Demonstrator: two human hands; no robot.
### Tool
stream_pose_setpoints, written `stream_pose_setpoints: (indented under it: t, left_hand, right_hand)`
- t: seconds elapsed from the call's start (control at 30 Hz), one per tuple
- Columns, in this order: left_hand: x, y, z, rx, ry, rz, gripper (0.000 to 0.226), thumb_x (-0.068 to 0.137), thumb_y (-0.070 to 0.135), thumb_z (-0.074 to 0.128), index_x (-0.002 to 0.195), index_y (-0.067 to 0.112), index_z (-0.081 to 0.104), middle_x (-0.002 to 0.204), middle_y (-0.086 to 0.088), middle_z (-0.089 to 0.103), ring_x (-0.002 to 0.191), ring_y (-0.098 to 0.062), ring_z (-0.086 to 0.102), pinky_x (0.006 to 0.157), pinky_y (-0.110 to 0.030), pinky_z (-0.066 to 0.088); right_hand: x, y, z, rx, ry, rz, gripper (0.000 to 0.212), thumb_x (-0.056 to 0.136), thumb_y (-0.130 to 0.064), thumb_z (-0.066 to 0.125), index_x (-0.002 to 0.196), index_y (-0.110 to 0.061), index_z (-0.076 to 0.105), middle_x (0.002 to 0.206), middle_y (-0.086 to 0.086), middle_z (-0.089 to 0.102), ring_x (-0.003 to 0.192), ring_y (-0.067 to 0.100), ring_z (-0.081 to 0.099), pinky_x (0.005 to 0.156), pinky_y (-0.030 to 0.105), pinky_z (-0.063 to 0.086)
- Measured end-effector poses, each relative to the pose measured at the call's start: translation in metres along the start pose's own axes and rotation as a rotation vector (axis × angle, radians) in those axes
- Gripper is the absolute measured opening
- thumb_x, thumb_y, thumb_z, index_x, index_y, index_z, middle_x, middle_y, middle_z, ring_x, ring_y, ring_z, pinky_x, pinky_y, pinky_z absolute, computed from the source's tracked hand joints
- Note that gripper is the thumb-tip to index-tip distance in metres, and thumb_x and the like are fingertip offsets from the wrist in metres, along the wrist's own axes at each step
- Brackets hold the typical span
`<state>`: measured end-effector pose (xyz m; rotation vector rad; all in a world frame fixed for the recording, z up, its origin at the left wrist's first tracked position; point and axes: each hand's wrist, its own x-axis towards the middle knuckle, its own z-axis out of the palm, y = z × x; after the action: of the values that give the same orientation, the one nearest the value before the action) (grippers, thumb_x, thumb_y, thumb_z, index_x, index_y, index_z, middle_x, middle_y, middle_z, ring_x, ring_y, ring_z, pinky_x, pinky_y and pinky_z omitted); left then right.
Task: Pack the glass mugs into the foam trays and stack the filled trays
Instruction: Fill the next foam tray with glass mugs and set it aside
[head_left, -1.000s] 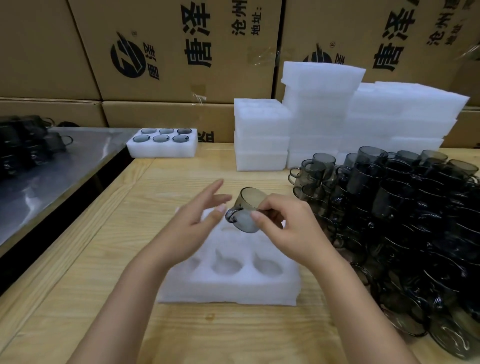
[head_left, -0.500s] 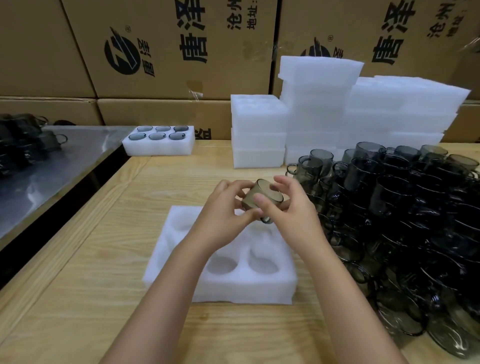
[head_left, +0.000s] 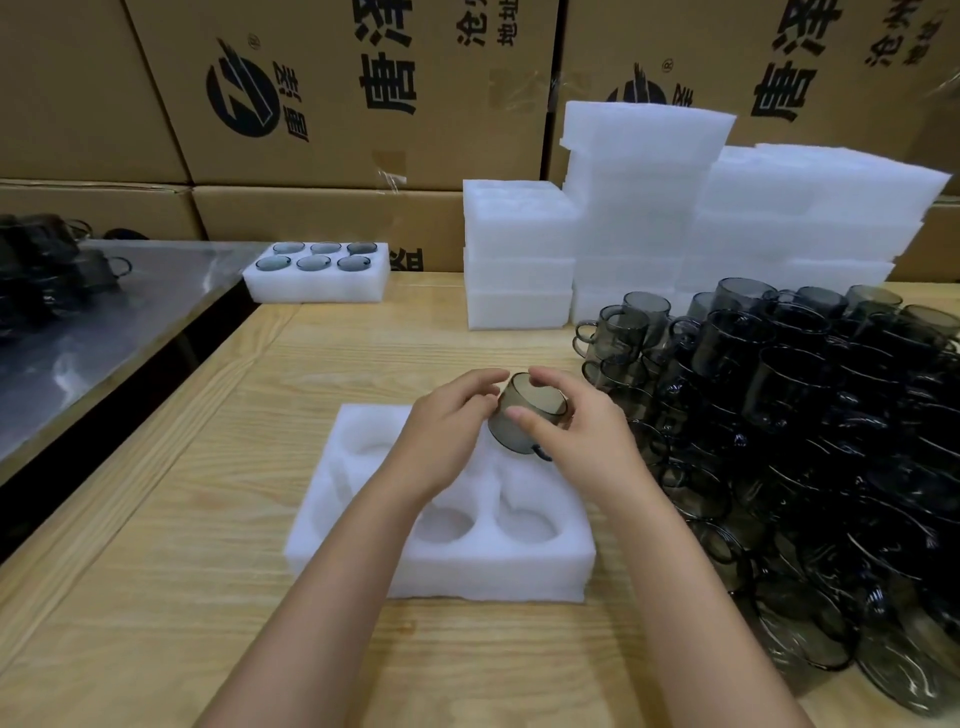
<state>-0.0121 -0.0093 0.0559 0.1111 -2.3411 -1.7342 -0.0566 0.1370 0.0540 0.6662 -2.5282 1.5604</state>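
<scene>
Hovering tilted over the far right pockets of the foam tray (head_left: 353, 499), smoky glass mug (head_left: 527, 413), left hand (head_left: 447, 436) and right hand (head_left: 579, 444) both curled round it, mug heap (head_left: 805, 415) along the right edge of the desk (head_left: 208, 519), filled tray (head_left: 317, 286) at its far left corner

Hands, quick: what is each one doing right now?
Left hand: holds the glass mug.
Right hand: holds the same glass mug.

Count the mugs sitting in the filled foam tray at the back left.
6, all in the filled tray: far-left mug, far-middle mug, far-right mug, near-left mug, near-middle mug, near-right mug. None appear hidden.
</scene>
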Motion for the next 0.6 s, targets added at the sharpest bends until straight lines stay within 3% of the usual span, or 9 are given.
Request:
stream_pose_setpoints:
  t: [0.07, 0.1, 0.2, 0.33, 0.5, 0.6]
  left_hand:
    - [-0.001, -0.001, 0.001, 0.045, 0.003, 0.023, 0.03, 0.097, 0.018, 0.045, 0.118, 0.03, 0.064, 0.116, 0.016, 0.064, 0.113, 0.003, 0.054, 0.088, -0.006, 0.038]
    - [-0.001, -0.001, 0.001, 0.057, 0.005, 0.027, 0.029, 0.098, 0.021, 0.045, 0.116, 0.031, 0.065, 0.114, 0.018, 0.065, 0.111, 0.004, 0.054, 0.086, -0.004, 0.038]
    - [-0.002, -0.001, 0.001, 0.071, 0.016, 0.021, 0.026, 0.1, 0.029, 0.044, 0.114, 0.034, 0.065, 0.108, 0.02, 0.066, 0.108, 0.005, 0.056, 0.085, -0.008, 0.039]
    - [-0.003, -0.002, 0.002, 0.092, 0.01, 0.034, 0.021, 0.098, 0.032, 0.048, 0.106, 0.042, 0.065, 0.104, 0.026, 0.065, 0.104, 0.012, 0.055, 0.085, -0.009, 0.039]
    - [-0.002, -0.003, 0.001, 0.108, 0.02, 0.035, 0.025, 0.094, 0.017, 0.055, 0.113, 0.03, 0.067, 0.112, 0.016, 0.067, 0.11, 0.002, 0.058, 0.1, -0.025, 0.044]
    - [-0.001, -0.005, 0.001, 0.166, -0.001, 0.05, 0.026, 0.095, 0.016, 0.054, 0.112, 0.028, 0.069, 0.11, 0.016, 0.069, 0.11, 0.002, 0.058, 0.098, -0.022, 0.045]
  right_hand:
    - [0.0, -0.002, -0.003, -0.08, -0.045, -0.014, 0.053, 0.081, -0.031, 0.07, 0.131, -0.023, 0.052, 0.127, -0.009, 0.055, 0.093, 0.017, 0.053, 0.095, 0.036, 0.045]
    - [0.0, -0.003, -0.005, -0.126, -0.064, -0.02, 0.055, 0.081, -0.033, 0.07, 0.132, -0.023, 0.052, 0.128, -0.009, 0.054, 0.099, 0.021, 0.054, 0.096, 0.038, 0.045]
    - [0.001, -0.005, -0.008, -0.271, -0.111, -0.044, 0.059, 0.079, -0.039, 0.068, 0.133, -0.022, 0.05, 0.128, -0.007, 0.053, 0.117, 0.016, 0.042, 0.099, 0.034, 0.039]
    - [0.001, -0.009, -0.002, -0.453, -0.11, -0.096, 0.058, 0.082, -0.042, 0.065, 0.133, -0.021, 0.048, 0.129, -0.003, 0.052, 0.117, 0.02, 0.035, 0.099, 0.031, 0.031]
    - [0.0, -0.012, 0.004, -0.556, -0.138, -0.188, 0.048, 0.085, -0.037, 0.062, 0.129, -0.019, 0.052, 0.122, 0.0, 0.055, 0.116, 0.021, 0.037, 0.096, 0.031, 0.033]
    - [-0.006, -0.009, 0.007, -0.586, -0.197, -0.198, 0.05, 0.092, -0.035, 0.053, 0.136, -0.016, 0.044, 0.134, 0.004, 0.048, 0.127, 0.022, 0.035, 0.104, 0.028, 0.024]
